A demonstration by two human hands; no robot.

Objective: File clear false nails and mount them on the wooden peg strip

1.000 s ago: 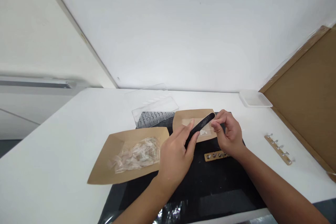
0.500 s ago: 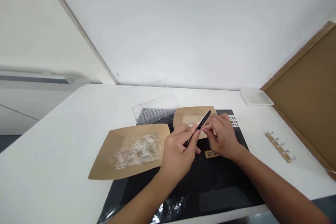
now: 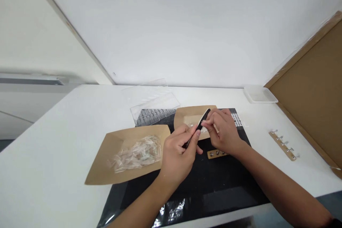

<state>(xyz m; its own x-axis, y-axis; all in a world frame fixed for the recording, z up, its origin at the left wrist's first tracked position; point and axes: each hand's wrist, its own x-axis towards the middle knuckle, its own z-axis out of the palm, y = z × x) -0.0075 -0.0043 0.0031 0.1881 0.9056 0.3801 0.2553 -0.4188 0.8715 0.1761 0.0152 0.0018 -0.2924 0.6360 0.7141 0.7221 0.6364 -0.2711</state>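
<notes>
Above the black mat [image 3: 203, 181], left hand [image 3: 177, 155] closed firmly round a slim curved black nail file [image 3: 200, 124]; file tilted up, narrow, dark-faced, over the mat's far edge; right hand [image 3: 223, 131] curled, fingertips [image 3: 205, 123] pinching a pale sliver [image 3: 215, 128] beside the file's upper end, sliver too small to identify; kraft paper tray [image 3: 187, 118] beneath both hands, overlapping the mat; second kraft paper tray [image 3: 98, 167] left of the mat, heaped with clear plastic nail tips [image 3: 137, 153]; studded wooden strip [image 3: 217, 154] lying on the mat.
</notes>
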